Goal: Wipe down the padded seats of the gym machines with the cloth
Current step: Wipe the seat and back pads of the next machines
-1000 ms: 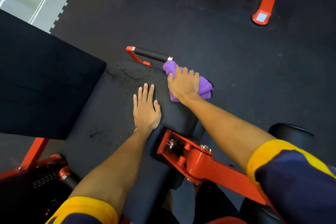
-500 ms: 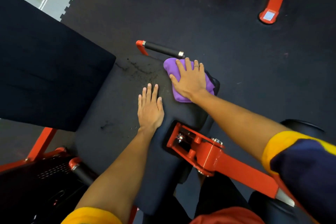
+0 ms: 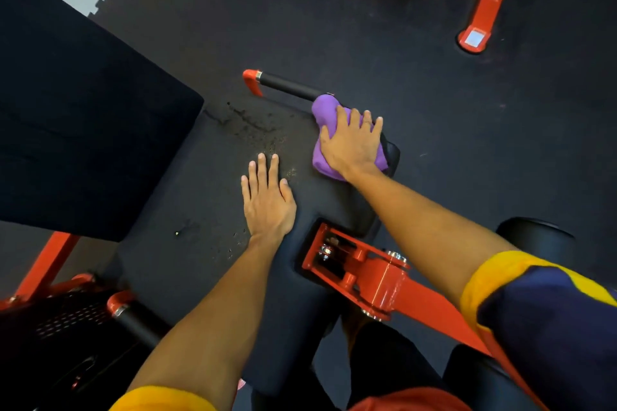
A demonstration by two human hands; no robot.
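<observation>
1. The right hand (image 3: pixel 354 143) lies spread flat on the purple cloth (image 3: pixel 325 112), pressing it to the seat pad (image 3: pixel 187 183) at its far right corner; the left hand (image 3: pixel 267 200) rests flat mid-pad, fingers straight, holding nothing.
2. A risk, I'd say: an outward stroke carries the cloth off the edge, or snags it on the black handle (image 3: pixel 283 85) just beside it; the flaking patch (image 3: pixel 257 130) may shed crumbs.
3. Open pad lies leftward toward the backrest (image 3: pixel 83 127); the red bracket (image 3: pixel 367 274) crowds the near edge.

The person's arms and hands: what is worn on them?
Both forearms are bare, with no gloves or watch. The right sleeve is short, dark navy with a yellow band at its edge; the left sleeve shows the same yellow edge. The right hand has a thin ring on one finger; the left hand shows none.
</observation>
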